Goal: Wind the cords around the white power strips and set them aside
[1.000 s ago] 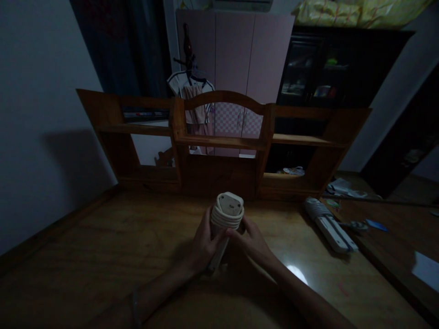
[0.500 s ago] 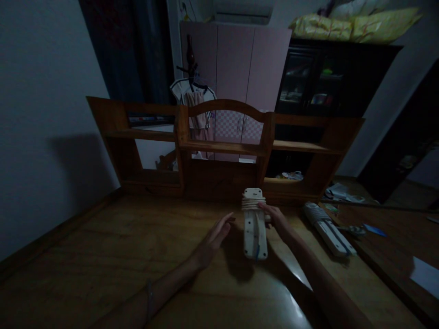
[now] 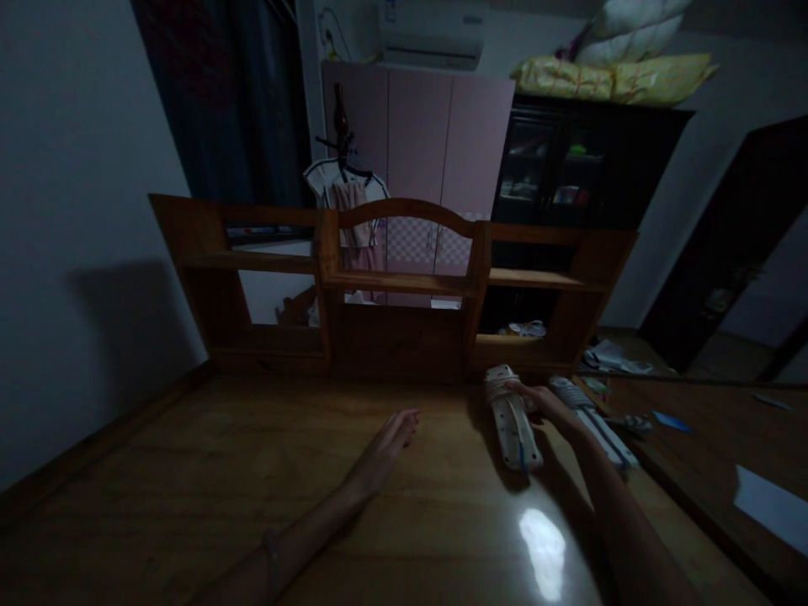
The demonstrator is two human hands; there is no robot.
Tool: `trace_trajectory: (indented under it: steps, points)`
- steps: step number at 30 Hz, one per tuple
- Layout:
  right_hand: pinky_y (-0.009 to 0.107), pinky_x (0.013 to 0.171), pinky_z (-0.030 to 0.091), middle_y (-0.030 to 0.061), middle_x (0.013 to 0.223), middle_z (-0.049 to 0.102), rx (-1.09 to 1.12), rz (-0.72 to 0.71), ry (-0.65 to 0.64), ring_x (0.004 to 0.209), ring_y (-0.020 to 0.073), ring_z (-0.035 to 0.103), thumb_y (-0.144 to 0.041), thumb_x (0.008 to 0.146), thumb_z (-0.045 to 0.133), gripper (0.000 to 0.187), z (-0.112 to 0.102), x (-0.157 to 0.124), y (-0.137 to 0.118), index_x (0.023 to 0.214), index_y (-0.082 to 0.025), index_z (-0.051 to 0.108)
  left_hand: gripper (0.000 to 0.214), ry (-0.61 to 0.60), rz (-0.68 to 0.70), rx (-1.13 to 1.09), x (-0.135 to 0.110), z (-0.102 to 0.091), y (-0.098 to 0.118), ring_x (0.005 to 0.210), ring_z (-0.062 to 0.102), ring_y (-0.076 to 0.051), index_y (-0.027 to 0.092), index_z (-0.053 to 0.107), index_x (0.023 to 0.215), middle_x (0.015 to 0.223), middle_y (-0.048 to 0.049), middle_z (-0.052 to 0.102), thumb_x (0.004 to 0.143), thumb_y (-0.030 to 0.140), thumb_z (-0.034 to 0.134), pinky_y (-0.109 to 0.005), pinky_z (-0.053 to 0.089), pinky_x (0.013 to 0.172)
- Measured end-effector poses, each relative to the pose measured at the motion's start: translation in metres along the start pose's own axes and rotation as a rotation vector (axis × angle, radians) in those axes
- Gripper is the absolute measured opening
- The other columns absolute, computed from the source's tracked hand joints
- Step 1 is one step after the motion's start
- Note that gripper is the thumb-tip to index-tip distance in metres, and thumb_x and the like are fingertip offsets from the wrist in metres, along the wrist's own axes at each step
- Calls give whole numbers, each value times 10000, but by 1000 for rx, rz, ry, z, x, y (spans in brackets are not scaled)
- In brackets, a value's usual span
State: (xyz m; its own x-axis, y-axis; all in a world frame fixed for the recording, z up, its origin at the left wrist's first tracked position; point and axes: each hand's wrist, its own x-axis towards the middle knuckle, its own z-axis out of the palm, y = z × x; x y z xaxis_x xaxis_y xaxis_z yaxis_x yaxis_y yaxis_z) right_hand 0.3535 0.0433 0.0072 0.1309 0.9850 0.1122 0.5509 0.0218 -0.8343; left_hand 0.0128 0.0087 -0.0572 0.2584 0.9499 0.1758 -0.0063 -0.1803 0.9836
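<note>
A white power strip [image 3: 514,419] with its cord wound round the far end lies on the wooden desk [image 3: 252,471], right of centre. My right hand [image 3: 548,402] rests against its right side with fingers curled over the wound cord end. Further left, my left hand [image 3: 388,446] hovers low over the desk, fingers stretched out and holding nothing.
A second white power strip [image 3: 593,425] lies just right of my right hand. A wooden shelf unit [image 3: 391,286] stands along the desk's far edge. Small items and papers [image 3: 622,358] lie at the right. A wall runs along the left.
The power strip went from upright in both hands at the centre to lying flat at the right. My left hand let go and drew back, open. My right hand carried the strip rightward.
</note>
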Motion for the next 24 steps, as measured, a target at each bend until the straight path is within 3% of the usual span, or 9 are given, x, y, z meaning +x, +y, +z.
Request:
trace_trajectory:
  steps: [6,13,19,24]
  points:
    - [285,519,427,36,585,565,-47,-6,28,585,185,521,-631,708,582,467,-7,10,22,653,-171,641,517,6,8,29,0,2,-1,1017,540,-220,207,578,1143,1119,-82,575,870,609,402,-333,415,916]
    - [290,475,388,86,561,586,-151,13,75,506,194,527,-678,770,484,610,9,27,44,621,-109,644,519,4,-9,31,-2,1,0,1014,545,-220,202,569,1159,1134,-87,565,877,601,394,-332,414,924]
    - [309,692,446,114,829,687,-281,-87,215,782,254,630,-599,815,487,496,10,34,51,858,-147,687,518,12,-25,16,-3,2,-1,1010,553,-220,212,580,1151,1134,-82,572,859,610,425,-331,404,946]
    - [312,778,434,103,932,680,-373,-198,279,884,246,622,-516,867,445,411,6,32,48,914,-176,672,521,21,-39,11,0,2,-5,991,564,-222,216,580,1143,1127,-79,576,850,620,431,-341,404,952]
